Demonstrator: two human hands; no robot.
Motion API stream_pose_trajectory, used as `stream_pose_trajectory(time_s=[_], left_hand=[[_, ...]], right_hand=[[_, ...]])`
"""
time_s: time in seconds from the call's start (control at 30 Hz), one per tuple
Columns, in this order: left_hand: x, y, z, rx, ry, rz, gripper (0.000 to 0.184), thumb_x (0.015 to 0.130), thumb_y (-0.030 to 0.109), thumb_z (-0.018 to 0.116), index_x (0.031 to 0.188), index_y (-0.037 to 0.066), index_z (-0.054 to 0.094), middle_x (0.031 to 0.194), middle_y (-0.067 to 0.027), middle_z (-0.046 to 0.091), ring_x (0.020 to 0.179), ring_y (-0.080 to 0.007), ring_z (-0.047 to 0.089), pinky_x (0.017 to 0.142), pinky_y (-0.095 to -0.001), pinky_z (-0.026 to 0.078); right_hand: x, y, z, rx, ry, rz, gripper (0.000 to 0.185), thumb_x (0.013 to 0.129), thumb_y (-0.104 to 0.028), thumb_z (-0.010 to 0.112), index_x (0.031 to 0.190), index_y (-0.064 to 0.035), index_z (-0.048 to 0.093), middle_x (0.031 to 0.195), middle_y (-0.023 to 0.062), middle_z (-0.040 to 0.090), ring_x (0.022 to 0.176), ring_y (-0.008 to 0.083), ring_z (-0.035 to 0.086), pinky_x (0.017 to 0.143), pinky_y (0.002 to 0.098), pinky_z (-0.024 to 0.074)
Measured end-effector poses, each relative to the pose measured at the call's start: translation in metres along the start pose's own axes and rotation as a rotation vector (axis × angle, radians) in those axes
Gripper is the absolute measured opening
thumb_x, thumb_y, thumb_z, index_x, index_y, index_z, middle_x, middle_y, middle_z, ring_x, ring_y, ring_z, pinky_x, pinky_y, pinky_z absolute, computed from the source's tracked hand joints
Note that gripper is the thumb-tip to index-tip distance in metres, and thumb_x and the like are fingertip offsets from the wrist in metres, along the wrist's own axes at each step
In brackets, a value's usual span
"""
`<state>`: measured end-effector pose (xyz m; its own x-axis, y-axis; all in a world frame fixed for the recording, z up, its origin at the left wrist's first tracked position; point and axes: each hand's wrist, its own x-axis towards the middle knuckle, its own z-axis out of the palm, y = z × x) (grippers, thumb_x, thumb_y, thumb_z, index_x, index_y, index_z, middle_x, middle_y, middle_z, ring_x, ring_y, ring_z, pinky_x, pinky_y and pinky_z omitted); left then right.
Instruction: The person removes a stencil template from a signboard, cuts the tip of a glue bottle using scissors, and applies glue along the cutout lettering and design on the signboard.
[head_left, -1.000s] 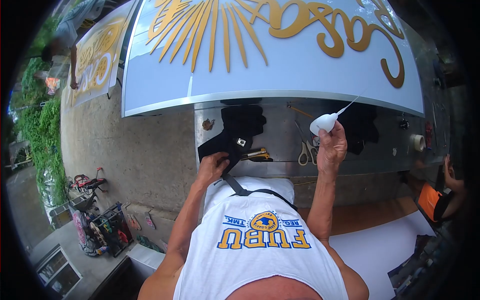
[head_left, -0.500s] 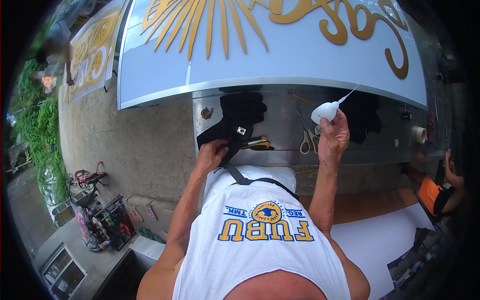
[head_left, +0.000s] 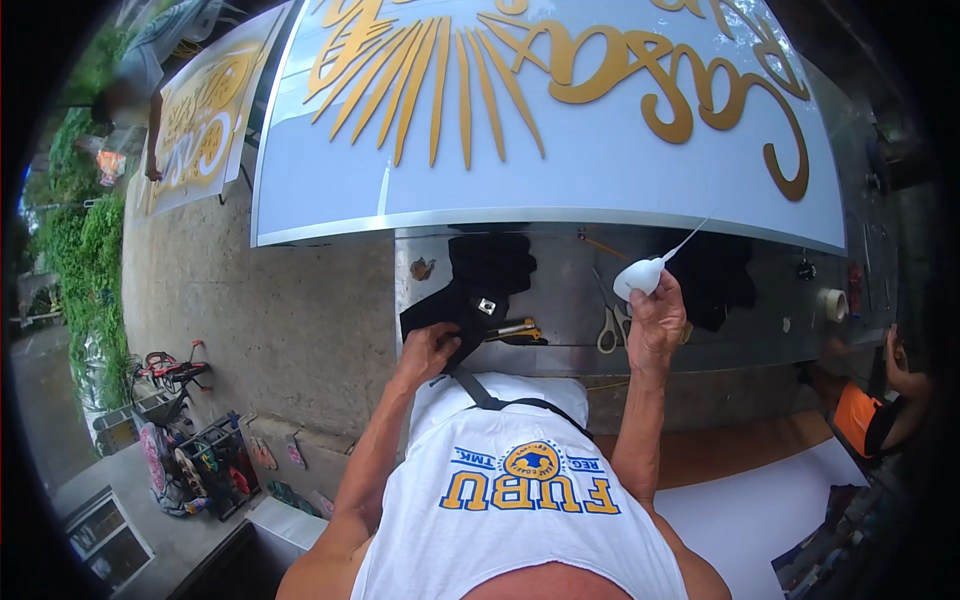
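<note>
My right hand is closed around a small white squeeze bottle with a long thin nozzle. The bottle is tilted, its tip pointing up and right toward the lower edge of a large white sign panel with raised gold lettering. At the near edge of the metal table, my left hand has its fingers curled on a black cloth. A small shiny metal piece lies on that cloth. Right of it are a yellow utility knife and scissors with pale handles.
Another black cloth lies partly under the panel's edge. A tape roll and a pencil are also on the table. Someone in orange is at the right, another person at the far left by a second sign.
The view has tilted, so the panel and table sit lower in the picture. My right hand still holds the bottle, and my left hand stays at the black cloth.
</note>
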<state>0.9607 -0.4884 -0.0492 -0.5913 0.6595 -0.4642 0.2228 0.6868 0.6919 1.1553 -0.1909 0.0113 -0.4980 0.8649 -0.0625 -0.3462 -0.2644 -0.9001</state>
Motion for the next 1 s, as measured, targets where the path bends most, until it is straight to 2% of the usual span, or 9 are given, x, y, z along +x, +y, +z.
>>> stream_pose_trajectory(time_s=[0.03,0.17,0.23,0.4,0.47,0.57,0.67,0.83,1.0], left_hand=[[-0.001,0.005,-0.002,0.022,-0.026,-0.027,0.03,0.087,0.016,0.069,0.113,0.002,0.071,0.09,-0.0196,0.073,0.078,-0.0303,0.071,0.075,-0.0369,0.054],[0.0,0.014,-0.004,-0.017,-0.062,-0.024,0.03,0.086,0.017,0.069,0.113,0.003,0.072,0.09,-0.0204,0.072,0.079,-0.0312,0.071,0.074,-0.038,0.054],[0.003,0.02,-0.007,-0.01,-0.048,0.015,0.03,0.087,0.017,0.069,0.112,0.003,0.072,0.09,-0.0204,0.072,0.078,-0.0309,0.071,0.074,-0.0377,0.054],[0.003,0.027,-0.011,-0.046,-0.026,0.045,0.03,0.087,0.017,0.069,0.113,0.002,0.071,0.089,-0.0201,0.072,0.076,-0.0303,0.07,0.073,-0.0375,0.054],[0.004,0.033,-0.017,-0.014,-0.026,0.095,0.03,0.089,0.016,0.07,0.114,-0.001,0.07,0.083,-0.0157,0.071,0.07,-0.0189,0.064,0.067,-0.0336,0.052],[0.004,0.044,-0.03,-0.08,-0.007,0.101,0.029,0.089,0.016,0.071,0.114,0.0,0.07,0.079,-0.0102,0.07,0.068,-0.0142,0.061,0.064,-0.0301,0.05],[0.004,0.055,-0.045,-0.161,0.094,0.148,0.03,0.087,0.019,0.071,0.112,0.001,0.071,0.081,-0.012,0.072,0.068,-0.0168,0.065,0.065,-0.031,0.052],[0.007,0.057,-0.074,-0.269,0.189,0.246,0.027,0.085,0.013,0.074,0.11,0.003,0.072,0.076,-0.0021,0.064,0.064,-0.0084,0.056,0.057,-0.024,0.045],[0.011,0.056,-0.119,-0.171,0.29,0.413,0.026,0.085,0.015,0.074,0.11,0.009,0.074,0.084,-0.002,0.065,0.07,-0.0117,0.058,0.059,-0.0267,0.045]], right_hand=[[-0.002,0.002,-0.003,-0.007,0.016,0.022,0.042,0.086,-0.001,0.073,0.126,-0.0032,0.061,0.115,0.0084,0.066,0.108,0.0177,0.061,0.102,0.04,0.0469],[-0.001,0.002,0.002,0.015,0.007,0.015,0.042,0.085,-0.002,0.073,0.125,-0.0024,0.061,0.114,0.0074,0.066,0.108,0.0172,0.061,0.101,0.0386,0.047],[0.0,0.001,0.004,0.02,0.002,-0.003,0.041,0.086,-0.001,0.073,0.125,-0.0017,0.061,0.113,0.0074,0.065,0.105,0.0164,0.062,0.094,0.0343,0.0518],[0.004,-0.004,0.009,-0.012,-0.006,-0.008,0.04,0.086,0.0,0.072,0.124,-0.0018,0.062,0.111,0.0073,0.067,0.104,0.0154,0.062,0.095,0.0337,0.05],[0.007,-0.005,0.01,-0.022,-0.005,-0.008,0.039,0.086,0.0,0.072,0.124,-0.0017,0.062,0.111,0.0071,0.067,0.104,0.0152,0.062,0.096,0.0337,0.0494],[0.009,-0.007,0.015,-0.078,-0.008,-0.003,0.042,0.085,-0.004,0.072,0.125,-0.0028,0.061,0.112,0.0062,0.066,0.102,0.0153,0.061,0.092,0.0327,0.0493],[0.012,-0.011,0.023,-0.099,-0.002,-0.024,0.042,0.085,-0.004,0.072,0.125,-0.0029,0.061,0.112,0.0063,0.066,0.102,0.015,0.061,0.093,0.0335,0.0493],[0.016,-0.015,0.042,-0.083,-0.018,-0.047,0.041,0.085,-0.005,0.073,0.124,-0.0027,0.06,0.113,0.0068,0.066,0.104,0.0156,0.061,0.095,0.0358,0.0487],[0.011,-0.005,0.052,-0.096,-0.022,-0.069,0.042,0.086,-0.009,0.073,0.125,-0.0036,0.06,0.112,0.0069,0.066,0.104,0.0186,0.061,0.098,0.0382,0.0479]])
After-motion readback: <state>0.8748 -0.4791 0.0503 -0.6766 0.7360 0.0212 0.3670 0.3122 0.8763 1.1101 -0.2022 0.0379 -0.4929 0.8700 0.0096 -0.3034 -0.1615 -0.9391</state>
